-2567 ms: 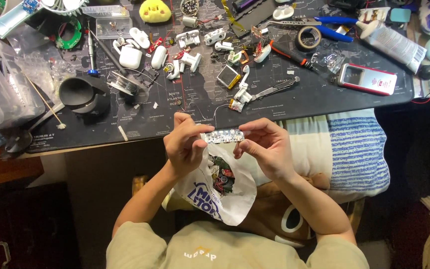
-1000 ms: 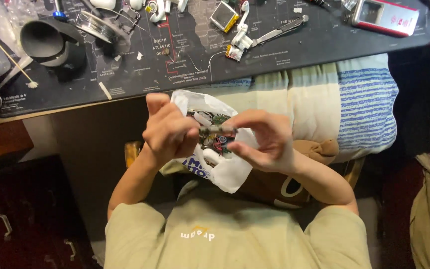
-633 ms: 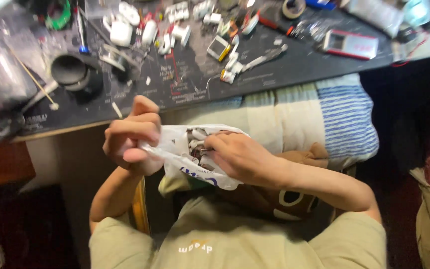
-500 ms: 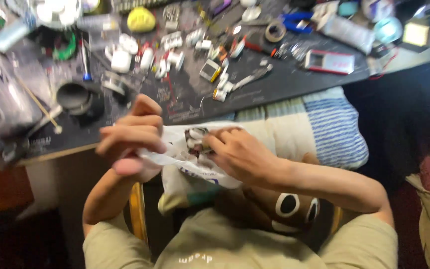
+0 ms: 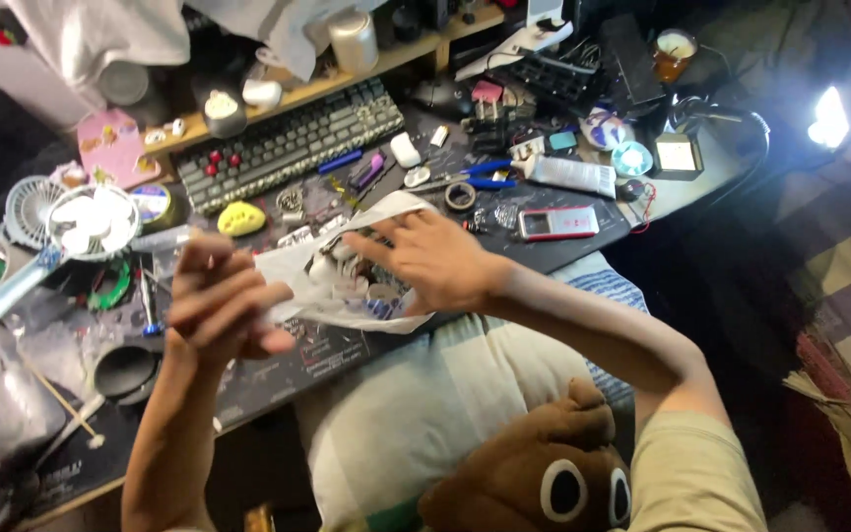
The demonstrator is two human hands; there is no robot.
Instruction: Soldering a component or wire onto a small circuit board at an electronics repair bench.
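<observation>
A crumpled white plastic bag (image 5: 347,286) with small parts inside is stretched out above the desk's front edge. My left hand (image 5: 221,300) pinches its left end with the fingers closed. My right hand (image 5: 430,258) lies on the bag's right side, its fingers spread over the opening and gripping it. The parts in the bag are blurred.
The black desk mat (image 5: 327,345) is crowded: grey keyboard (image 5: 293,143), yellow lump (image 5: 240,219), tape roll (image 5: 461,195), blue-handled pliers (image 5: 480,177), red phone (image 5: 558,223), white tube (image 5: 568,175), black cup (image 5: 122,369). A striped pillow (image 5: 425,404) and a brown plush (image 5: 529,473) lie on my lap.
My hands have lifted the bag from my lap up over the desk edge. The view has tilted up, bringing the keyboard and the shelf into sight.
</observation>
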